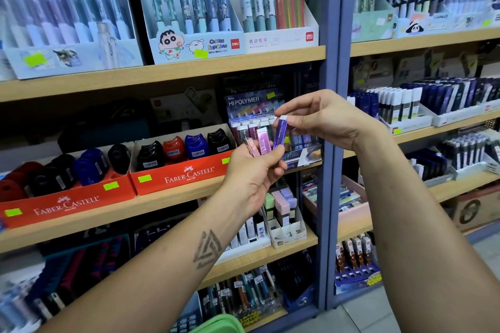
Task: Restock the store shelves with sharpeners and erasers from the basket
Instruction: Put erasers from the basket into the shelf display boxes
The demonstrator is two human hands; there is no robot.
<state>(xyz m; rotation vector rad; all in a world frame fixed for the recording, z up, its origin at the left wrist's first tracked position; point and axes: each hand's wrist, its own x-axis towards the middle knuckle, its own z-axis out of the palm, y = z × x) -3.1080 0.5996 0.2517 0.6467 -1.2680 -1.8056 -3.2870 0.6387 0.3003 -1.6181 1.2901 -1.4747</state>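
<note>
Purple eraser (280, 134), pink eraser (263, 142), red boxes (186, 174).

Two tall shelving bays fill the view, split by blue-grey metal uprights (333, 121) running from top to bottom right of centre. Each bay carries pale wooden shelf boards (173, 69) with light laminate edges, stacked one above another and packed with stationery displays. The backs of the bays lie in deep shadow behind the stock. On the top left board stand white cardboard pen display boxes (281, 38), one printed with cartoon figures. At the lower right, a strip of pale grey tiled floor (370, 316) shows beneath the right bay. Light is even and bright, falling from above onto the shelf fronts.
</note>
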